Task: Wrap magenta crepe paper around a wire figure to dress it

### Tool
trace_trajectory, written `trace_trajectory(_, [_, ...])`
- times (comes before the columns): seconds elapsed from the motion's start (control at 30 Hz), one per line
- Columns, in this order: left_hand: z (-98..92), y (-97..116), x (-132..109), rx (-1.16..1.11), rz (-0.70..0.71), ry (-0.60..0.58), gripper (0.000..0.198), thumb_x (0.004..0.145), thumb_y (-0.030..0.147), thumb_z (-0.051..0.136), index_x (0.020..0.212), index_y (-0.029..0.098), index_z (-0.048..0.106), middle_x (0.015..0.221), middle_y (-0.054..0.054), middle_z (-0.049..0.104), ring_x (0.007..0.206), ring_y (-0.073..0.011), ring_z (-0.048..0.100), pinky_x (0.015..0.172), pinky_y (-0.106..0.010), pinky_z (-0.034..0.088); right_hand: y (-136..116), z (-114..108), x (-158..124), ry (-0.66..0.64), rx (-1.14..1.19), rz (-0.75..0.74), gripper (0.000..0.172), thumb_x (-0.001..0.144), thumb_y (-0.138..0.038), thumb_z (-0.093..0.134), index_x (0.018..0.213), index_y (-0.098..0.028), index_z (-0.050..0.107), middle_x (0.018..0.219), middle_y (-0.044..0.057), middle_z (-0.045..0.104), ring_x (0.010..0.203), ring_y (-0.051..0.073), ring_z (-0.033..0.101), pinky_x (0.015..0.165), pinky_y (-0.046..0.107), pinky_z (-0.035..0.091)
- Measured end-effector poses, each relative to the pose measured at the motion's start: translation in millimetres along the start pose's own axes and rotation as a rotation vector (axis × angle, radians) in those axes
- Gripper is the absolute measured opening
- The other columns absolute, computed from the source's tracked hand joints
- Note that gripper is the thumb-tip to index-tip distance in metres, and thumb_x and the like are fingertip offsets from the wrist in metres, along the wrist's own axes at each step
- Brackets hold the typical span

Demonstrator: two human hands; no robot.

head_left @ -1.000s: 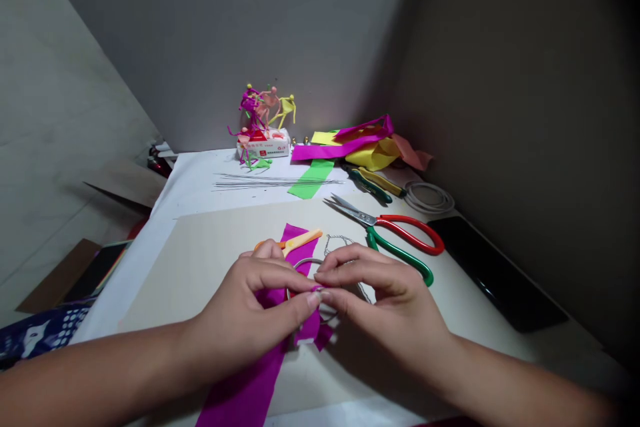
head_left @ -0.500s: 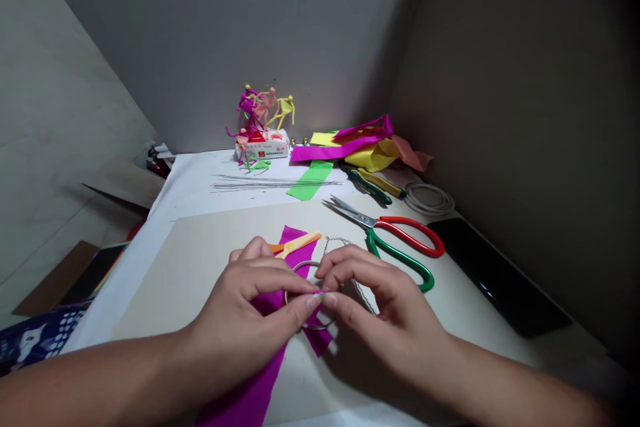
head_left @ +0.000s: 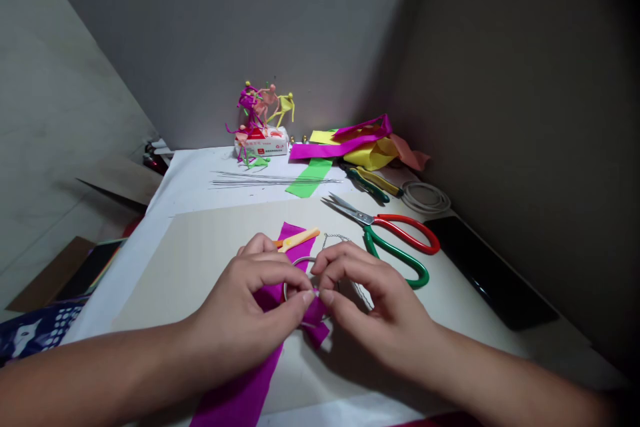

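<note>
My left hand (head_left: 265,293) and my right hand (head_left: 365,300) meet fingertip to fingertip, thumb and forefinger of each closed in a pinch. A small piece of magenta paper (head_left: 315,312) is held between them and hangs just below the fingertips. Behind the fingers shows part of a metal ring (head_left: 300,260). A long magenta paper strip (head_left: 235,390) runs under my left hand and out past it at both ends. Beyond my right fingers, a twisted thin wire (head_left: 336,236) lies partly covered. An orange and yellow tool (head_left: 300,239) rests on the strip.
Scissors with red and green handles (head_left: 400,260) and a black phone (head_left: 493,273) lie at right. Further back are pliers (head_left: 370,183), a coiled cable (head_left: 426,197), coloured paper strips (head_left: 345,147), straight wires (head_left: 265,180) and a white box (head_left: 273,145) with small paper figures (head_left: 263,103).
The fingertips have shifted slightly, and more of the small magenta piece now shows beneath them. The whole view has moved a little; the tools and strips lie as before.
</note>
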State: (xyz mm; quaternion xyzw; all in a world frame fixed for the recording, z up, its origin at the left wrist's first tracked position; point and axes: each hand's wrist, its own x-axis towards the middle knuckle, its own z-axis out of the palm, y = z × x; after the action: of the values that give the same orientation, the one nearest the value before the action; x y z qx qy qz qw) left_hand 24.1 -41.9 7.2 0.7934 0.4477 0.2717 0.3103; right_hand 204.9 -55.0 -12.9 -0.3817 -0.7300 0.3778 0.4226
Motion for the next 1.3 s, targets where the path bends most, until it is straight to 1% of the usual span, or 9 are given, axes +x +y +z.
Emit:
trace_trajectory(0.17, [-0.4,2.2,0.3,0.012,-0.043,0.028,0.015,0.077,0.018,0.058,0.073,0.022,0.072,0.068,-0.003,0.063,0.079,-0.0208,0.048,0.077,-0.038,0.039,1.6,1.3,-1.0,0.027,0.018,0.019,0.012,0.081,-0.008,0.055,0.073,-0.017,0.056,0.088,0.005,0.059,0.087,0.016,0.057,0.081,0.031,0.045])
trace_trajectory(0.33, [-1.6,4.6,0.8,0.012,-0.041,0.005,0.015,0.078,0.02,0.06,0.072,0.022,0.073,0.067,-0.003,0.066,0.079,-0.0209,0.048,0.077,-0.037,0.04,1.1,0.5,-1.8,0.082,-0.012,0.025,0.011,0.081,-0.011,0.057,0.073,-0.018,0.059,0.089,0.005,0.06,0.088,0.017,0.057,0.081,0.032,0.045])
trace_trajectory(0.53, [-2.8,2.6,0.8,-0.035,-0.047,0.022,0.013,0.077,0.019,0.062,0.07,0.02,0.073,0.068,-0.004,0.066,0.08,-0.0206,0.052,0.076,-0.035,0.042,0.9,0.2,-0.6,0.068,0.024,0.049,0.011,0.082,-0.011,0.058,0.076,-0.019,0.062,0.087,0.004,0.062,0.087,0.016,0.059,0.083,0.032,0.046])
trace_trajectory(0.67, [-3.1,2.7,1.5,-0.075,-0.062,-0.009,0.016,0.077,0.018,0.06,0.066,0.017,0.071,0.065,-0.003,0.065,0.071,-0.017,0.054,0.072,-0.032,0.043,1.8,-0.6,-3.0,0.17,-0.05,-0.06,0.011,0.079,-0.01,0.061,0.086,-0.019,0.063,0.092,0.006,0.06,0.093,0.018,0.058,0.085,0.033,0.046])
trace_trajectory(0.73, [-3.5,3.9,1.1,-0.111,-0.113,-0.038,0.017,0.077,0.018,0.059,0.065,0.015,0.07,0.063,-0.002,0.064,0.064,-0.0143,0.053,0.064,-0.027,0.043,1.7,-1.0,-5.5,0.216,-0.147,-0.151,0.012,0.077,-0.01,0.063,0.085,-0.018,0.065,0.093,0.007,0.057,0.093,0.019,0.057,0.084,0.035,0.045])
trace_trajectory(0.83, [-3.6,4.7,-0.8,-0.162,-0.178,-0.074,0.017,0.076,0.018,0.058,0.063,0.013,0.068,0.061,-0.002,0.063,0.057,-0.0112,0.051,0.054,-0.022,0.04,1.4,-0.7,-7.9,0.2,-0.241,-0.204,0.01,0.076,-0.01,0.063,0.08,-0.018,0.068,0.093,0.008,0.056,0.09,0.02,0.056,0.081,0.037,0.045])
trace_trajectory(1.07, [-0.7,2.7,-4.6,-0.101,-0.207,-0.07,0.021,0.076,0.023,0.055,0.062,0.012,0.068,0.056,-0.002,0.056,0.052,-0.01,0.045,0.047,-0.021,0.035,0.0,-0.4,-2.5,0.104,-0.019,0.02,0.01,0.074,-0.012,0.067,0.075,-0.021,0.07,0.093,0.006,0.059,0.095,0.019,0.057,0.085,0.034,0.047])
trace_trajectory(1.2, [0.8,4.9,-5.9,-0.089,-0.151,-0.038,0.021,0.074,0.02,0.055,0.06,0.012,0.068,0.05,0.002,0.046,0.046,-0.0074,0.036,0.044,-0.02,0.031,0.1,-0.6,-0.2,0.062,0.146,0.16,0.005,0.074,-0.015,0.069,0.071,-0.02,0.069,0.094,0.005,0.06,0.096,0.019,0.058,0.089,0.034,0.046])
trace_trajectory(1.3, [1.7,5.5,-6.4,-0.076,-0.099,-0.015,0.021,0.074,0.019,0.055,0.059,0.012,0.068,0.048,0.003,0.041,0.046,-0.008,0.036,0.045,-0.02,0.032,1.0,-0.5,0.7,0.051,0.195,0.201,0.006,0.075,-0.015,0.068,0.07,-0.019,0.068,0.094,0.005,0.061,0.096,0.019,0.059,0.089,0.035,0.046])
